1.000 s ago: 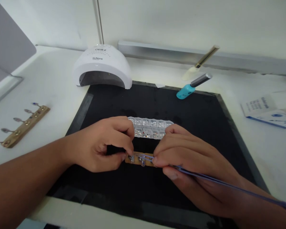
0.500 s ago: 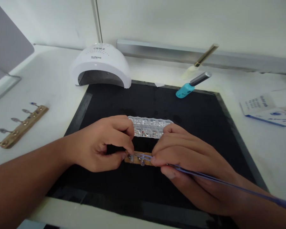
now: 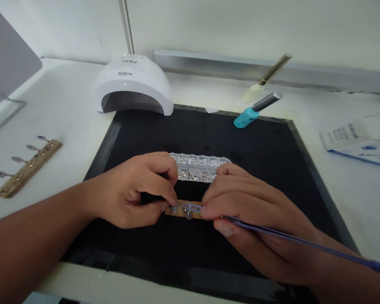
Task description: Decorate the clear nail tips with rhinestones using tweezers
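My left hand [image 3: 136,190] is closed at the left end of a small wooden strip [image 3: 196,213], thumb and forefinger gripping it there. Small clear and metallic pieces [image 3: 188,212] stand on the strip; their exact kind is hard to make out. Between the fingers of my right hand [image 3: 250,215] is a pair of purple tweezers [image 3: 281,233]. Their tips reach left over the strip, close to my left fingertips. Just behind both hands lies a clear compartment box [image 3: 193,168] of tiny rhinestones, its two ends partly hidden by my fingers.
Beneath everything is a black mat [image 3: 152,249]. A white nail lamp [image 3: 134,80] stands at the back left. Further right are a turquoise bottle [image 3: 246,117] and a pale bottle [image 3: 253,92]. A wooden nail-tip stand [image 3: 30,169] lies left, a printed packet [image 3: 351,137] right.
The view has shifted very slightly. Both hands, the tweezers and the strip keep nearly the same places.
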Demonstrator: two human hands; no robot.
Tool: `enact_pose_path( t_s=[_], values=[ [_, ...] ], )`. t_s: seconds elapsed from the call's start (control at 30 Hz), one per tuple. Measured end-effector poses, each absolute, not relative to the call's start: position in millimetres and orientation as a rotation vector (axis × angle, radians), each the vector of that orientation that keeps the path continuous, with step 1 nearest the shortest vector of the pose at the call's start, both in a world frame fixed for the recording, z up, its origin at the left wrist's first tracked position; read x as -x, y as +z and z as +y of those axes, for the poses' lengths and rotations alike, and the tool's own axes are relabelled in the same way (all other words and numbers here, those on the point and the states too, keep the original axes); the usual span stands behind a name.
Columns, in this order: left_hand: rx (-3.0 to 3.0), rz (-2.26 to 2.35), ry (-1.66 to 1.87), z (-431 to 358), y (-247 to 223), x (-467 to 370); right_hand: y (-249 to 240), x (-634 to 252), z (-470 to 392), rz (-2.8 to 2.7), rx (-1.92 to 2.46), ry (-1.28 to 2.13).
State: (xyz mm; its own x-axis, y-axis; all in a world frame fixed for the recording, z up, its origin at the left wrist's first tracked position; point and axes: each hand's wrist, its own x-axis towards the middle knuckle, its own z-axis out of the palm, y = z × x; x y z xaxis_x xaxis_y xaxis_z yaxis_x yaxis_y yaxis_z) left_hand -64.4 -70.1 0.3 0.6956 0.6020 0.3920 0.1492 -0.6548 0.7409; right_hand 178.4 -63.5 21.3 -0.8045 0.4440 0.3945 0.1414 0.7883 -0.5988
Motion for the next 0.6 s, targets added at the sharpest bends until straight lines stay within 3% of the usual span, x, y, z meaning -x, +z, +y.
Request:
enact_pose_path(
  t_s=[0.6],
  values=[
    [-2.267,0.586,0.798,-68.6,2.4,63.3,23.1,-178.9,-61.1,-2.417,0.451,0.786]
  ],
)
